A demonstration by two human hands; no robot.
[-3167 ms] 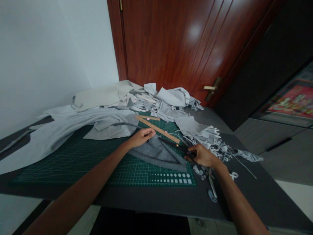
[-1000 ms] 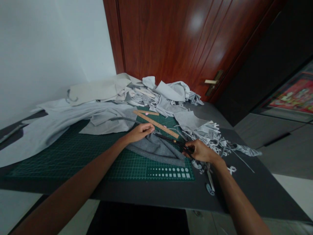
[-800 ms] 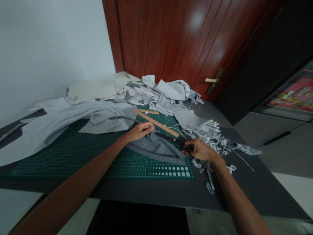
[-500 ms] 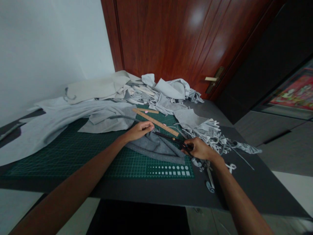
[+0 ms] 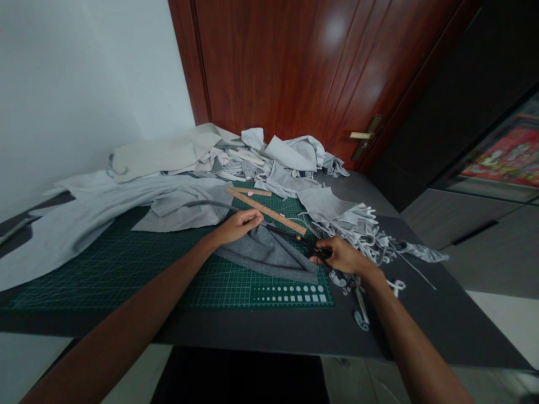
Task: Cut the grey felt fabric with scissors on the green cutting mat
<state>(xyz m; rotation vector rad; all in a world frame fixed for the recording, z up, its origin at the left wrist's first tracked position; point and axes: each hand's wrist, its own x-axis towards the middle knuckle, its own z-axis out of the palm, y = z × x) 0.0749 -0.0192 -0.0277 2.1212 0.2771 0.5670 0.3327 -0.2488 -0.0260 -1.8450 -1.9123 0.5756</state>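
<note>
Handles of scissors (image 5: 290, 235) hidden in right hand (image 5: 343, 257), framed picture (image 5: 503, 154) cut off by right edge, pale scraps (image 5: 357, 300) too small to tell

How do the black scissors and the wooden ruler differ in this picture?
The scissors are dark, and the ruler is pale wood. The right hand grips the scissors, while no hand touches the ruler on the green cutting mat. The scissors' blades reach over the dark grey fabric; the ruler lies beyond it. Both are long, narrow and slant the same way.

A ruler (image 5: 265, 210) lies behind fabric (image 5: 265, 255) on the cutting mat (image 5: 126, 269).
</note>
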